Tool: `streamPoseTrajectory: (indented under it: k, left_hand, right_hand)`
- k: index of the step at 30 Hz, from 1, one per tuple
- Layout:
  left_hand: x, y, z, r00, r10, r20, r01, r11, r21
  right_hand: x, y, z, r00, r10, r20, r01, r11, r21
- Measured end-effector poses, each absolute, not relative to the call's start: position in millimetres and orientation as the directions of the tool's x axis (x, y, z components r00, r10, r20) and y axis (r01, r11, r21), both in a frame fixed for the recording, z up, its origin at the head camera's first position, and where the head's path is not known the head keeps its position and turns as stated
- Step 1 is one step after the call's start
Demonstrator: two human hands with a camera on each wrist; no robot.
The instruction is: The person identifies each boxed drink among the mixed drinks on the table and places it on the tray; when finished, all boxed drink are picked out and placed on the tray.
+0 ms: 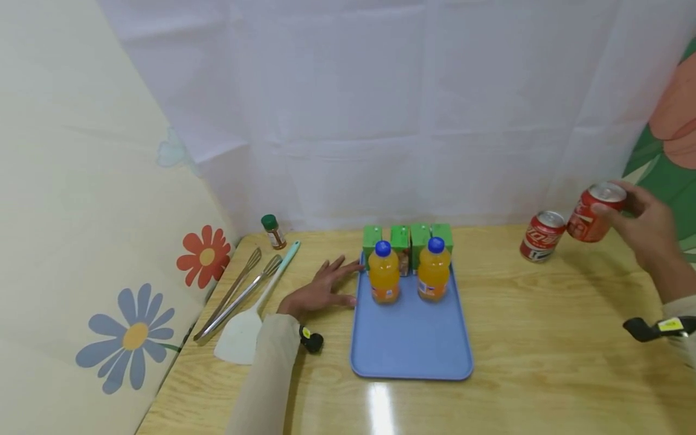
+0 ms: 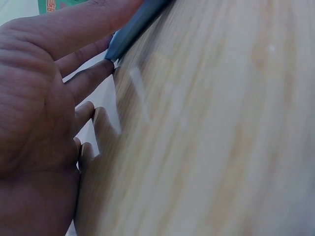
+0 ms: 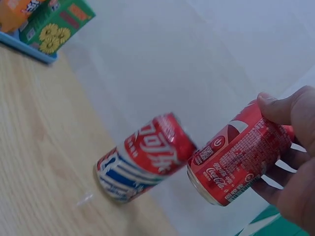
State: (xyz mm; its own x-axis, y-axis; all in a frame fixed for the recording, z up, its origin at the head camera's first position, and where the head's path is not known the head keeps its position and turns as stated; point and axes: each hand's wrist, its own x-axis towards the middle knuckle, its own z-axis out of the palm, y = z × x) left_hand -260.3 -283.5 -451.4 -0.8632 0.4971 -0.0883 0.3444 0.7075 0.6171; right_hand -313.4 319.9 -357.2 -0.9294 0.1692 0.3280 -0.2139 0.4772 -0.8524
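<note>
My right hand (image 1: 649,226) grips a red cola can (image 1: 592,214) near its top, fingers and thumb curled round it. In the right wrist view the held can (image 3: 241,157) is raised off the table and tilted. Just left of it a second red can (image 1: 542,237) stands on the table. My left hand (image 1: 325,287) rests on the table with fingers spread, fingertips touching the left edge of a blue tray (image 1: 410,344). On the tray stand two orange juice bottles (image 1: 384,275) with blue caps, and several green drink cartons (image 1: 400,238) behind them.
Left of my left arm lie a white spatula (image 1: 239,335) with a mint handle and metal tongs (image 1: 239,302). A green-capped spice jar (image 1: 273,232) stands at the back left. A white sheet (image 1: 337,121) hangs behind the wooden table (image 1: 544,350).
</note>
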Motion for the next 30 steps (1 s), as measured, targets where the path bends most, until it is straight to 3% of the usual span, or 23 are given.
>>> streamPoseTrajectory:
  k: [9, 15, 30]
  left_hand:
    - [-260.1, -283.3, -452.4, -0.866, 0.489, -0.098, 0.331, 0.711, 0.621]
    - [-261.6, -284.7, -455.4, -0.869, 0.483, -0.104, 0.326, 0.718, 0.615]
    - [-262.8, -283.4, -455.0, -0.869, 0.486, -0.089, 0.340, 0.719, 0.605]
  right_hand:
    - [-295.2, 298.4, -328.6, -0.915, 0.103, 0.389, -0.288, 0.509, -0.811]
    - [-281.0, 276.4, -309.3, -0.926, 0.042, 0.376, -0.320, 0.441, -0.838]
    - [-241.5, 215.1, -288.8, -0.912, -0.202, 0.357, -0.410, 0.399, -0.820]
